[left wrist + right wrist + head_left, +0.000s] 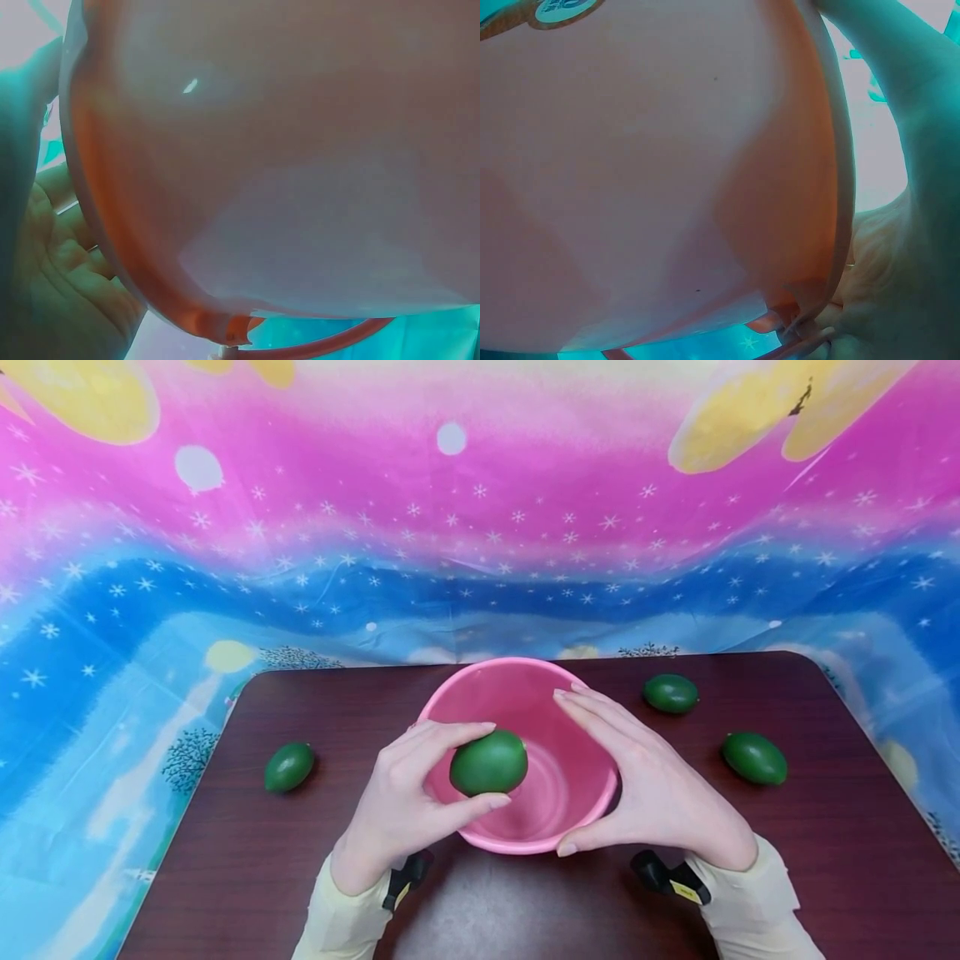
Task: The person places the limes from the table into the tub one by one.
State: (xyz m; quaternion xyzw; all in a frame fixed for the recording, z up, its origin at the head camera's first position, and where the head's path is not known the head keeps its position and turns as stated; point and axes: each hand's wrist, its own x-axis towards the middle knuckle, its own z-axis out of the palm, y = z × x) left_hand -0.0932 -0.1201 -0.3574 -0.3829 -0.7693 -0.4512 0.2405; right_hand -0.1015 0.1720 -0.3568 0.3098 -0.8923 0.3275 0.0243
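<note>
Ideally, the left hand (401, 797) pinching the smooth green oval fruit (489, 763) shouldn't brush the round pink bucket (510, 689), right hand (656, 785) spread alongside.

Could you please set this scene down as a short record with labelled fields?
Container: pink bucket on a dark reddish-brown table; its handle shows in the wrist views
Left grip: holds a green fruit between thumb and fingers, over the bucket's opening
Right grip: spread around the bucket's right rim, no fruit in it; firmness of contact unclear
Fruit on table: one on the left, two on the right
Backdrop: pink and blue cloth with white snowflakes
</note>
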